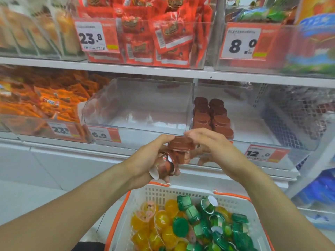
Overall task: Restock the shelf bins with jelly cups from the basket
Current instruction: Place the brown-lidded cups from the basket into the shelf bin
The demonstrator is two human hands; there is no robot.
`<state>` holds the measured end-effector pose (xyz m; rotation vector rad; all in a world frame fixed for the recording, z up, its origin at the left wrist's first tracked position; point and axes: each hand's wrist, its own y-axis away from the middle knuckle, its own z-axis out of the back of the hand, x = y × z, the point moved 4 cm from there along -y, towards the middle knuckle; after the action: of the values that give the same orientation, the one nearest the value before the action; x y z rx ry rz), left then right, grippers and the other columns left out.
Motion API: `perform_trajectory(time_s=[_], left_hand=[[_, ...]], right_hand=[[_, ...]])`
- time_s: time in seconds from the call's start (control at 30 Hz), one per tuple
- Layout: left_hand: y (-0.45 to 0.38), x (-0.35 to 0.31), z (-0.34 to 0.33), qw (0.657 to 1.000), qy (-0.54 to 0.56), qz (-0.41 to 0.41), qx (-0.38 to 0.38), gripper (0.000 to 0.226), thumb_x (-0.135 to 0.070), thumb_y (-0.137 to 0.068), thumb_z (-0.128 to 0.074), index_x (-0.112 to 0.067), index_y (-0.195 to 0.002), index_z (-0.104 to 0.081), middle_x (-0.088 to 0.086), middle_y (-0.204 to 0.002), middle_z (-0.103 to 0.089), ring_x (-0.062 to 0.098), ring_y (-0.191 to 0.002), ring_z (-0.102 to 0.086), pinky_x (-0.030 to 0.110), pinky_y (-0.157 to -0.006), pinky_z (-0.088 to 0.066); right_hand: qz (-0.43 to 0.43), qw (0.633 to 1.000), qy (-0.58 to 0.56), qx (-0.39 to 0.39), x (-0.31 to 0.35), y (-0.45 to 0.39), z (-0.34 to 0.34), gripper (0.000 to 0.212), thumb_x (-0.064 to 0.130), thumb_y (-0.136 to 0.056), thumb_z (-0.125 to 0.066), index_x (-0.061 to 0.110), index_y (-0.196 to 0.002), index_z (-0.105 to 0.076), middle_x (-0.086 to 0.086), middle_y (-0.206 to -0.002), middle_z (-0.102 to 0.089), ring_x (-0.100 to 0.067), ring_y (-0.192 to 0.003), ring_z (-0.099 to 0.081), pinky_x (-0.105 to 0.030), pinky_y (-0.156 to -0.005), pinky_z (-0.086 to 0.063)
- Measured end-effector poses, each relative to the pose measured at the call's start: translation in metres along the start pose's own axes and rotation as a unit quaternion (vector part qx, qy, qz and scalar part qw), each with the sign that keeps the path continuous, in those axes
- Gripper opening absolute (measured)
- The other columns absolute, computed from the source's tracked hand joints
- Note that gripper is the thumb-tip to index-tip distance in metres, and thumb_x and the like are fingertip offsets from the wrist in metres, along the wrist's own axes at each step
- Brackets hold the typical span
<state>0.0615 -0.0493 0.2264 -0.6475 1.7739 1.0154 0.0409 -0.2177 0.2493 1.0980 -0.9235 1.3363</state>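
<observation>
My left hand (154, 156) grips two brown jelly cups: one upright with a brown lid (180, 144) and one lying on its side (164, 167) lower in the palm. My right hand (210, 144) reaches over the upright cup, its fingers touching the lid's right side. Behind the hands, a clear shelf bin (253, 113) holds two rows of brown jelly cups (212, 116). The clear bin (145, 105) to its left holds no cups. Below, a white basket with orange trim (163, 194) contains several yellow (163, 230) and green jelly cups (217, 227).
Price tags 6.9 (101, 135) and 12.0 (259, 153) hang on the bins' fronts. Orange snack packets (45, 102) fill the bin at left. Red packets (154, 33) sit on the shelf above. A wire rack (299, 113) stands at right.
</observation>
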Motion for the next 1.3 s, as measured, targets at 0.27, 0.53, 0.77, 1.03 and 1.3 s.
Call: perform_trajectory(time_s=[0.27, 0.53, 0.77, 1.03, 1.3], left_hand=[[0.001, -0.005, -0.006, 1.0, 0.028, 0.001, 0.004, 0.05, -0.056, -0.091, -0.056, -0.019, -0.123, -0.066, 0.014, -0.097, -0.072, 0.03, -0.072, -0.062, 0.032, -0.052, -0.043], [-0.004, -0.004, -0.019, 0.995, 0.096, 0.007, -0.026, 0.046, -0.047, -0.099, -0.051, -0.004, -0.112, -0.063, 0.015, -0.084, -0.068, 0.028, -0.066, -0.064, 0.03, -0.049, -0.042], [-0.017, 0.003, -0.02, 0.978, 0.185, 0.009, -0.1, 0.023, -0.023, -0.095, -0.046, -0.002, -0.103, -0.053, 0.017, -0.069, -0.064, 0.032, -0.067, -0.065, 0.03, -0.048, -0.044], [-0.023, 0.004, -0.027, 0.98, 0.182, 0.009, -0.074, 0.021, -0.02, -0.095, -0.046, -0.003, -0.095, -0.058, 0.019, -0.075, -0.068, 0.032, -0.069, -0.066, 0.031, -0.048, -0.044], [-0.028, 0.006, -0.025, 0.982, 0.174, -0.002, -0.067, 0.02, -0.018, -0.093, -0.048, -0.003, -0.096, -0.061, 0.015, -0.069, -0.069, 0.032, -0.07, -0.067, 0.03, -0.048, -0.045]], right_hand=[[0.087, 0.978, 0.181, 0.046, 0.042, -0.006, 0.007, 0.034, 0.051, -0.079, -0.072, 0.031, -0.106, -0.077, 0.013, -0.101, -0.075, -0.011, -0.099, -0.069, -0.04, -0.095, -0.054], [0.078, 0.977, 0.197, 0.002, 0.059, -0.018, 0.026, 0.018, 0.03, -0.075, -0.084, 0.018, -0.087, -0.08, 0.004, -0.078, -0.077, -0.007, -0.071, -0.071, -0.021, -0.069, -0.054], [0.036, 0.948, 0.146, -0.279, 0.026, -0.075, 0.086, 0.015, 0.03, -0.071, -0.084, 0.022, -0.081, -0.077, 0.007, -0.079, -0.075, -0.008, -0.07, -0.065, -0.027, -0.065, -0.049], [0.049, 0.946, 0.169, -0.274, 0.01, -0.137, 0.098, 0.025, 0.029, -0.079, -0.081, 0.018, -0.102, -0.077, 0.003, -0.098, -0.074, -0.013, -0.093, -0.067, -0.023, -0.082, -0.049], [0.048, 0.942, 0.22, -0.249, 0.002, -0.158, 0.107, 0.023, 0.03, -0.087, -0.075, 0.022, -0.108, -0.074, -0.001, -0.116, -0.071, -0.018, -0.108, -0.065, -0.026, -0.092, -0.049]])
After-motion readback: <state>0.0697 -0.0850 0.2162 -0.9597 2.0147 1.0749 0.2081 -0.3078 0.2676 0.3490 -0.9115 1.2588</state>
